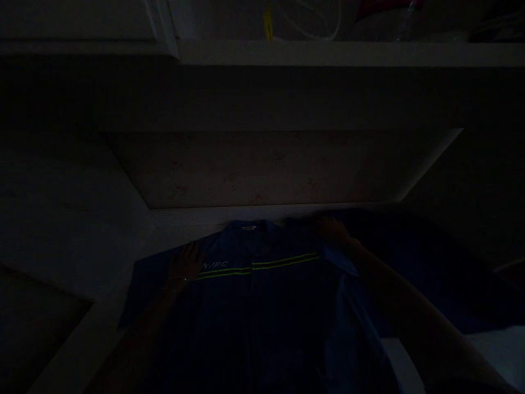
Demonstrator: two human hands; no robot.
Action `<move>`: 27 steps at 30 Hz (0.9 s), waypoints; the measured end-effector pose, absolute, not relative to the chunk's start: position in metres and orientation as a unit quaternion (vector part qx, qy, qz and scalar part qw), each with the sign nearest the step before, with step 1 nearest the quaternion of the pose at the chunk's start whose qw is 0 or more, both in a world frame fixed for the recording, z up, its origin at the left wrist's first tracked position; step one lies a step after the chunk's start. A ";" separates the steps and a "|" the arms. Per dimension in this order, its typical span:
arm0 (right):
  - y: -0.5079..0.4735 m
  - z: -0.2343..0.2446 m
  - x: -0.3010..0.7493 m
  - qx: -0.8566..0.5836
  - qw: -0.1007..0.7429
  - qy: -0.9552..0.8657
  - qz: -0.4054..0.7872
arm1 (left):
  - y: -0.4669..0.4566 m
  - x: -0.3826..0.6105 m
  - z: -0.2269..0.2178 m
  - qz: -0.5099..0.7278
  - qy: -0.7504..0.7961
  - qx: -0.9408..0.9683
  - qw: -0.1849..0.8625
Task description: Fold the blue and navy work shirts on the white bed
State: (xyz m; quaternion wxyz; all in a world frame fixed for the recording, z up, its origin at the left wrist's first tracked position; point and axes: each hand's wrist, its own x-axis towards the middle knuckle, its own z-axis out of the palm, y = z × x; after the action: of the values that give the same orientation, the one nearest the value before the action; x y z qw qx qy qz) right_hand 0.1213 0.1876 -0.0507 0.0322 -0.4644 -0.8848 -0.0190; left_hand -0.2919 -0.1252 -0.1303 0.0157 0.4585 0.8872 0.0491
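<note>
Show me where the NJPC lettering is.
In the head view, the NJPC lettering is left of centre on the blue garment, just above the yellow-green stripes and beside the left hand.

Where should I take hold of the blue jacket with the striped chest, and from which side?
Probably by both shoulders, from above: the jacket lies spread front up, its collar pointing away from the person. The left hand lies flat on one shoulder; the right hand is by the other.

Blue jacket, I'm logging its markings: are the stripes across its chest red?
No, the stripes across the chest of the blue jacket show yellow-green, even in this dim light.
</note>
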 end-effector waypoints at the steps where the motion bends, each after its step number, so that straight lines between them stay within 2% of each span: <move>1: 0.192 -0.051 0.125 -0.464 0.030 -0.885 -0.025 | -0.129 -0.297 -0.134 0.045 0.887 0.459 0.024; 7: 0.189 -0.050 0.140 -0.549 0.053 -0.831 -0.074 | -0.135 -0.309 -0.132 0.010 0.888 0.458 0.039; 10: 0.168 -0.048 0.127 -0.588 0.125 -0.789 -0.132 | -0.130 -0.297 -0.120 0.018 0.907 0.418 0.047; 13: 0.141 -0.053 0.105 -0.492 0.192 -0.835 -0.152 | -0.127 -0.276 -0.110 0.036 0.896 0.443 -0.024; 16: 0.124 -0.071 0.093 -0.316 0.114 -0.935 -0.111 | -0.131 -0.265 -0.109 0.031 0.868 0.494 -0.021; 18: 0.123 -0.086 0.101 -0.301 0.049 -0.948 -0.092 | -0.139 -0.269 -0.114 0.009 0.872 0.488 0.038; 21: 0.132 -0.099 0.135 -0.382 0.027 -0.919 -0.098 | -0.158 -0.287 -0.122 0.012 0.883 0.465 0.064; 24: 0.138 -0.095 0.183 -0.481 0.074 -0.869 -0.086 | -0.181 -0.306 -0.122 0.032 0.891 0.449 0.058; 27: 0.137 -0.086 0.227 -0.624 0.141 -0.767 0.047 | -0.206 -0.322 -0.116 0.053 0.908 0.414 0.046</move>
State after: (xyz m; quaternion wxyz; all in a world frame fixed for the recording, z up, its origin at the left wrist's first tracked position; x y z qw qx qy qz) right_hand 0.2270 0.1372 -0.0857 0.1412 -0.6239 -0.7672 0.0470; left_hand -0.3219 -0.2062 -0.1158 0.0462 0.4136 0.9077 0.0534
